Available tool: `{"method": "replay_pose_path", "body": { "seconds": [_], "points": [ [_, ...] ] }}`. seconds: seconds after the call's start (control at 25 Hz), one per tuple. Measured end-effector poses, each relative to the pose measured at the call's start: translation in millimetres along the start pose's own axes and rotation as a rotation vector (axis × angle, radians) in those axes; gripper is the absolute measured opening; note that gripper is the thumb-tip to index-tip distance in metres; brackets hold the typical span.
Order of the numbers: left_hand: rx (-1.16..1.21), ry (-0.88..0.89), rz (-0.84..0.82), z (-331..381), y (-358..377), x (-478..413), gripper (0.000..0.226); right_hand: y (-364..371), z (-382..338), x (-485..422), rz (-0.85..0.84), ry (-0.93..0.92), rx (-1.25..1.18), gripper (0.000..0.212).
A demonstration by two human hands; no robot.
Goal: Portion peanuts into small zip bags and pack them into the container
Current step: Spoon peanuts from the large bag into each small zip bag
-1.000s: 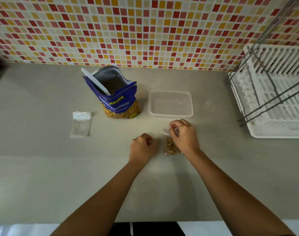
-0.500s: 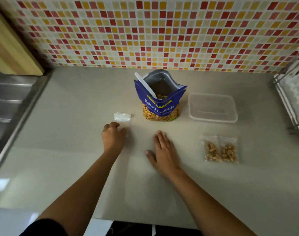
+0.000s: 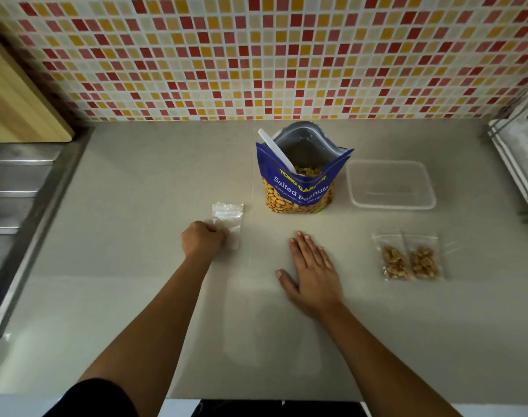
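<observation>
Under left hand [image 3: 203, 239], flat, clear, empty zip bag [image 3: 229, 216].

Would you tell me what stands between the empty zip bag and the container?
In the head view, the peanut pouch, a white scoop inside it, stands between the empty zip bag and container.

Grey worktop [image 3: 130, 266] with packing things laid out across its middle.
A blue peanut bag [image 3: 298, 192] is stood upright and open toward the back edge, and a clear container [image 3: 390, 203] is set just beside it on the side of the right edge. Two filled zip bags [image 3: 410, 260] are laid side by side in front of the container. An empty zip bag [image 3: 229, 216] is laid flat, its near end gripped by the left hand [image 3: 204, 240]. The right hand [image 3: 312, 272] is rested flat at the middle.
</observation>
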State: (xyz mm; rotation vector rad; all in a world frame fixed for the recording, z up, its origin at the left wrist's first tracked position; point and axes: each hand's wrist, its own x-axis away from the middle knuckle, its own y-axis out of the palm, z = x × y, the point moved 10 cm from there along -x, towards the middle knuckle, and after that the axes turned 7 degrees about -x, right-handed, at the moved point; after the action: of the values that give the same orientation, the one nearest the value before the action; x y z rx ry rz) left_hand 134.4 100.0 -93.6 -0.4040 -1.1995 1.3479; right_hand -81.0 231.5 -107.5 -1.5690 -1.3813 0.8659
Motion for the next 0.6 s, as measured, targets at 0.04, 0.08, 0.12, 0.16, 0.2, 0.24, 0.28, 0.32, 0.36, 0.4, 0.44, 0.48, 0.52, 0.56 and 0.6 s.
{"method": "replay_pose_path", "body": {
  "seconds": [0.04,0.08,0.12,0.16,0.2,0.24,0.28,0.32,0.36,0.4,0.44,0.48,0.52,0.56,0.6],
  "points": [
    [-0.026,0.01,0.021,1,-2,1,0.025,-1,0,0,0.009,-0.001,-0.002,0.072],
    [-0.03,0.006,0.039,2,-4,3,0.028,-1,0,1,0.015,0.002,0.0,0.071],
    [-0.026,0.0,0.049,3,-6,3,0.028,-1,0,1,0.017,0.004,0.004,0.071],
    [-0.005,-0.009,0.035,3,-6,4,0.025,-2,-1,0,0.017,0.007,0.007,0.071],
    [0.014,-0.006,0.009,3,-4,4,0.019,-3,-2,1,0.019,0.005,0.008,0.071],
    [0.039,-0.012,-0.022,2,-2,4,0.013,-3,-2,1,0.023,-0.002,0.009,0.072],
    [0.061,-0.021,-0.043,0,-1,5,0.009,-4,-2,2,0.023,-0.008,0.007,0.073],
    [0.087,-0.032,-0.054,-3,-2,5,0.008,-3,-3,2,0.014,-0.014,0.003,0.073],
    [0.101,-0.039,-0.05,-6,-2,5,0.009,-2,-3,3,0.008,-0.017,-0.001,0.074],
    [0.114,-0.037,-0.038,-9,-4,5,0.008,-2,-2,2,0.01,-0.015,-0.001,0.074],
    [0.125,-0.028,-0.02,-10,-7,6,0.008,-2,-2,2,0.015,-0.014,-0.001,0.074],
    [0.134,-0.018,0.002,-10,-10,7,0.01,-1,-1,1,0.017,-0.016,-0.004,0.074],
    [0.14,-0.011,0.02,-11,-13,9,0.014,-1,-1,1,0.018,-0.02,-0.004,0.074],
    [0.156,-0.008,0.029,-12,-14,10,0.018,-1,-1,1,0.021,-0.022,-0.001,0.074],
    [0.187,-0.014,0.029,-14,-14,11,0.021,-1,0,2,0.024,-0.023,-0.002,0.074]
  ]
}}
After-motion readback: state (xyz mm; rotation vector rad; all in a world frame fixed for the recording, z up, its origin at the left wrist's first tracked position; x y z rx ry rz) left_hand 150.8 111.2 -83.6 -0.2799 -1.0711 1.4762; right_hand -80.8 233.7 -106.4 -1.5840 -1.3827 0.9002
